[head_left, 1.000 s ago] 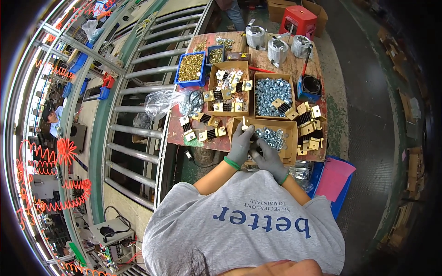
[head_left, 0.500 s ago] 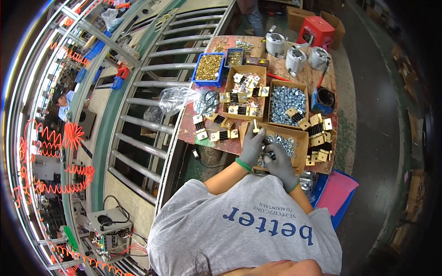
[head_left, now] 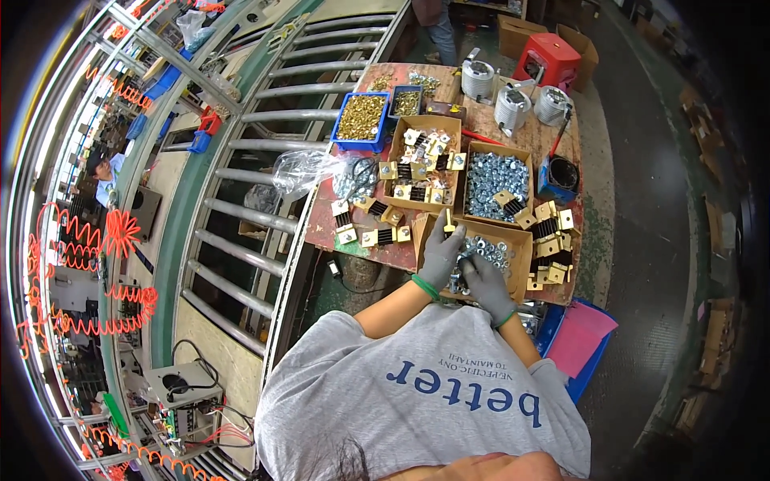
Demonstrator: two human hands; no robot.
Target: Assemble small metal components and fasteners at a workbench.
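In a grey glove, my left hand (head_left: 439,258) is closed on a brass-coloured block (head_left: 449,221), whose end stands up above the thumb and fingers. The rest of that piece is hidden by the hand. My right hand (head_left: 488,287), also gloved, has its fingers bent in close to the left fingers; what they pinch, if anything, is hidden. Both hands are over an open cardboard box (head_left: 520,268) with loose nuts and washers (head_left: 491,252). Beyond it are a box of metal nuts (head_left: 497,180) and a box of brass-ended parts with black strips (head_left: 418,192).
More brass-ended parts (head_left: 553,232) are piled at the right edge of the table. Blue bins of brass fasteners (head_left: 361,119), several ribbed metal cylinders (head_left: 513,111) and a blue container (head_left: 560,175) stand farther back. A roller conveyor (head_left: 257,176) runs along the left.
My right fingers have shifted slightly against the left hand. The left hand keeps the brass-coloured block upright. The whole view has moved a little.
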